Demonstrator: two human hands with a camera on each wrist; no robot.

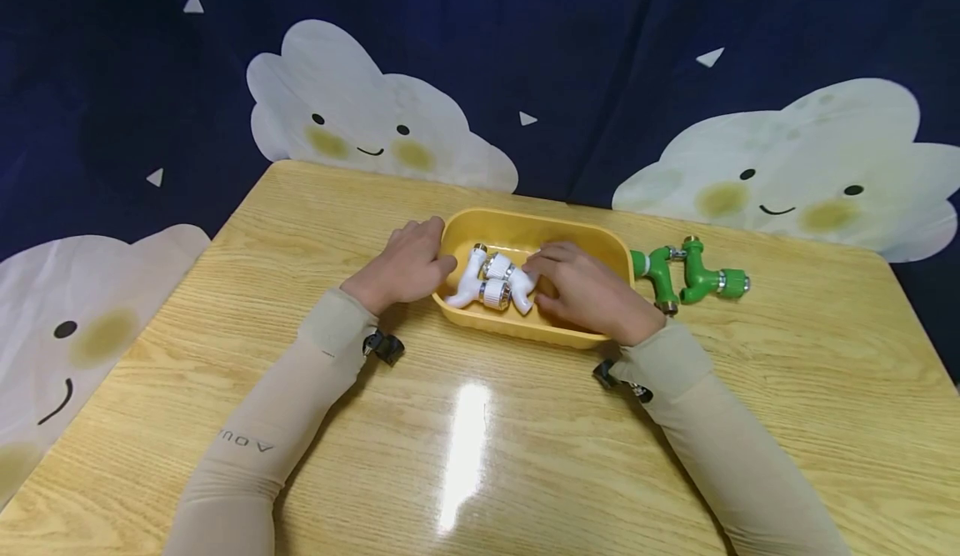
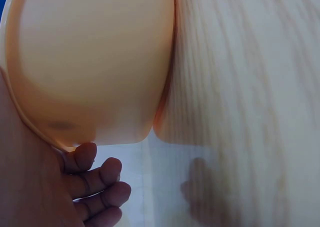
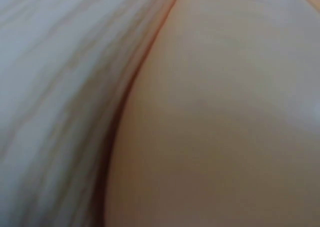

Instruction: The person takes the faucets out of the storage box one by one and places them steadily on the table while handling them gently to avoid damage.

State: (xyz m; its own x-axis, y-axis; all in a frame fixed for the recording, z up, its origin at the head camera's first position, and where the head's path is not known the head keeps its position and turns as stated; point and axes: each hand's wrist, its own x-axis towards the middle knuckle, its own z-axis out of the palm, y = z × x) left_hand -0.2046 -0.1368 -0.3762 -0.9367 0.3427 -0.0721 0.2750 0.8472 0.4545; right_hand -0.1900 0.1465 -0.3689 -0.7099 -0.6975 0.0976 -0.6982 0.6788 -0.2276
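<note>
In the head view a yellow plastic basin [image 1: 525, 330] stands on the table. Two white faucets with ribbed handles lie side by side inside it, the left faucet [image 1: 468, 279] with a brass threaded end and the right faucet [image 1: 522, 288] beside the right hand. My left hand [image 1: 405, 262] grips the basin's left end, thumb at the rim; its curled fingers [image 2: 102, 179] show beside the outer wall in the left wrist view. Reaching into the basin, my right hand [image 1: 581, 285] holds the right white faucet between thumb and fingers. The basin's wall [image 3: 215, 112] hides that hand in the right wrist view.
Two green faucets lie right of the basin: a nearer one [image 1: 662, 277] close to its wall and a farther one [image 1: 701, 277]. The wooden table [image 1: 360, 456] runs back to a dark blue curtain [image 1: 570, 56] with cloud prints.
</note>
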